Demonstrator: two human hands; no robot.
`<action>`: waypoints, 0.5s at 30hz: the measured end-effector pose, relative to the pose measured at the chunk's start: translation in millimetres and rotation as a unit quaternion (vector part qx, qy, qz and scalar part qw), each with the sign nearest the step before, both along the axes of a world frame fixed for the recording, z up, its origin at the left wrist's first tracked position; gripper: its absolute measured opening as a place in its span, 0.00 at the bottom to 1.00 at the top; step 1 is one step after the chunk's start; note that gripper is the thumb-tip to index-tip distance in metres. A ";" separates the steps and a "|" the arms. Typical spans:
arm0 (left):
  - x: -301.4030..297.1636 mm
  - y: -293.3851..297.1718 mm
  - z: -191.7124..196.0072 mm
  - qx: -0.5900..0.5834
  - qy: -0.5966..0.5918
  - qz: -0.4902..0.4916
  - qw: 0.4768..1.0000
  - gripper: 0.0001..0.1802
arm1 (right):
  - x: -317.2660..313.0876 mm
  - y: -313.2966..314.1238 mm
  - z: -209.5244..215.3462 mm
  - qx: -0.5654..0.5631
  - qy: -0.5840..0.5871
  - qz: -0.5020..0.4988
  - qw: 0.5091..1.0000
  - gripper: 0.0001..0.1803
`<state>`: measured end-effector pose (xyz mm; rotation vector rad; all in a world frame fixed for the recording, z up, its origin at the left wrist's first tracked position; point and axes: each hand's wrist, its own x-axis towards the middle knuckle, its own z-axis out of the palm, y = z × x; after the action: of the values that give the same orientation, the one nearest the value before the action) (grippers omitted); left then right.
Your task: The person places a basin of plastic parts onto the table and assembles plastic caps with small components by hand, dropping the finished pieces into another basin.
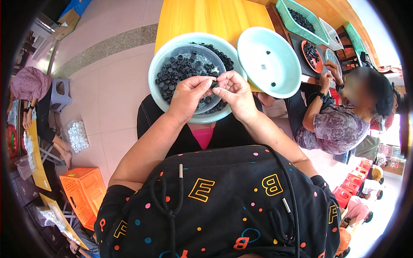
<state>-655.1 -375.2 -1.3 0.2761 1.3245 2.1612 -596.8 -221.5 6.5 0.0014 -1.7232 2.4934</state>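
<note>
Over a pale green basin [155, 92], my left hand [191, 95] and my right hand [236, 94] meet with thumbs and forefingers pinched. A dark bit shows between the fingertips, too small and covered to name. Beneath my hands a translucent bowl [221, 58] sits inside the basin, holding many small black caps [172, 71] mixed with thin clear plastic scraps [189, 56]. More black caps [224, 59] lie in the basin around the bowl. Just to the right stands a second pale green basin [249, 47] with a few black pieces in it.
Both basins adjoin a yellow table [206, 17]. To the right a co-worker [344, 116] handles something beside a red plate [316, 64] of black pieces, near a green basket [282, 10]. An orange crate [81, 189] and a grey-blue stool [61, 94] stand on the left.
</note>
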 end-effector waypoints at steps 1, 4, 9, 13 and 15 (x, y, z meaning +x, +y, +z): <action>0.1 0.3 0.3 0.000 0.000 0.000 1.000 0.13 | -0.2 0.9 0.3 0.000 0.000 0.000 1.000 0.14; -0.4 1.0 0.8 -0.002 0.013 0.005 1.000 0.12 | -1.2 3.7 -0.3 -0.012 -0.016 0.012 1.000 0.15; -1.8 2.8 1.0 -0.004 0.037 -0.001 0.999 0.12 | -4.5 3.2 -1.8 -0.076 -0.029 0.019 0.997 0.20; -3.6 3.5 -0.9 0.004 0.031 -0.008 0.999 0.12 | -4.9 5.8 -2.2 -0.098 -0.029 0.057 0.993 0.20; -4.2 3.2 -1.0 0.004 0.032 -0.014 0.999 0.12 | -4.3 7.0 -3.4 -0.081 -0.024 0.060 0.995 0.20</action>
<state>-659.2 -372.0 -2.4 0.3672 1.3403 2.1508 -601.2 -214.6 3.1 0.0331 -1.5766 2.7355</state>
